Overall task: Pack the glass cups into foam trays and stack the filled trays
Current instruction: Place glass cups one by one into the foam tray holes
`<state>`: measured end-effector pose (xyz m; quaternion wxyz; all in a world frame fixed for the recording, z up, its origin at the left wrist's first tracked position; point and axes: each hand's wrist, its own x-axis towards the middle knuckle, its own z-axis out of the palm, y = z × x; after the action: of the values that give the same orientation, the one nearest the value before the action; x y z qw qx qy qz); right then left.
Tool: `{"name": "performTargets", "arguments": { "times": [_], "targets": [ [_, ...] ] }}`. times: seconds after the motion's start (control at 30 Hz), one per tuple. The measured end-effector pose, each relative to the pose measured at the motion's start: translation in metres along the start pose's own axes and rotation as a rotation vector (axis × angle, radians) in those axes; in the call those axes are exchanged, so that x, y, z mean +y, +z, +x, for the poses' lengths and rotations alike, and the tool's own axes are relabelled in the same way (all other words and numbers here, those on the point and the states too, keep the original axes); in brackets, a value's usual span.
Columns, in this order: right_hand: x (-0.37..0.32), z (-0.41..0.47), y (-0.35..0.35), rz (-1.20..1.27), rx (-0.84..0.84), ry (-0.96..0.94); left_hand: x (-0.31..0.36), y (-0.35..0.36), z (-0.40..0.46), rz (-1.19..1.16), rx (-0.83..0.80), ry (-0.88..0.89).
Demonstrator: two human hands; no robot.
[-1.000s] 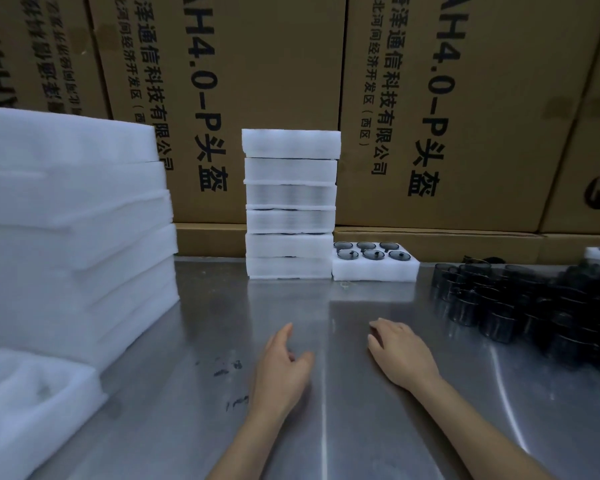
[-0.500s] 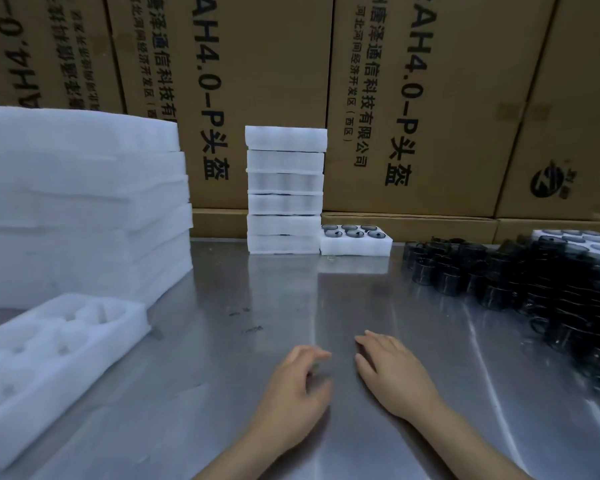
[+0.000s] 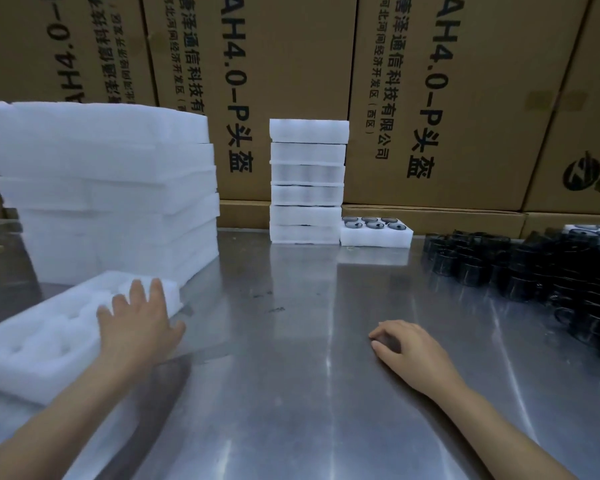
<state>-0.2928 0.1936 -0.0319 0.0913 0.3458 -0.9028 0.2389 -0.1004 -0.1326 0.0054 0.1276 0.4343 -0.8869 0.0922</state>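
Left hand [image 3: 137, 320]: fingers straight, resting on empty foam tray [image 3: 42, 337], lower left of frame.
Right hand [image 3: 407, 348]: loosely curled, holding nothing, on metal table [image 3: 291, 375].
Glass cups [image 3: 534, 271]: right edge, well apart from both hands.
Cardboard boxes [image 3: 447, 98]: "AH4.0-P头盔".

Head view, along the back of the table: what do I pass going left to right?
Tall pile of empty foam trays → narrow stack of filled trays → single filled tray → loose glass cups.

Left hand [image 3: 137, 323] outstretched — right hand [image 3: 407, 346] loosely curled
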Motion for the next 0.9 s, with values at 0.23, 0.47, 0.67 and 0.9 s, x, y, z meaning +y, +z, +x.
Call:
{"name": "performTargets", "arguments": {
  "times": [0.23,0.47,0.67,0.9],
  "targets": [
    [0.002,0.002,0.0,0.038,-0.027,0.036,0.003,0.001,-0.009,0.004,-0.001,0.129],
    [0.005,0.006,0.0,0.168,-0.029,0.079,0.056,-0.03,-0.062,-0.324,-0.051,0.545],
    [0.007,0.01,-0.012,0.689,0.174,0.277,0.131,-0.053,-0.122,-0.475,-0.013,0.97],
    [0.021,0.009,-0.028,0.976,0.273,0.515,0.148,-0.06,-0.114,-0.664,0.199,0.93]
  ]
}}
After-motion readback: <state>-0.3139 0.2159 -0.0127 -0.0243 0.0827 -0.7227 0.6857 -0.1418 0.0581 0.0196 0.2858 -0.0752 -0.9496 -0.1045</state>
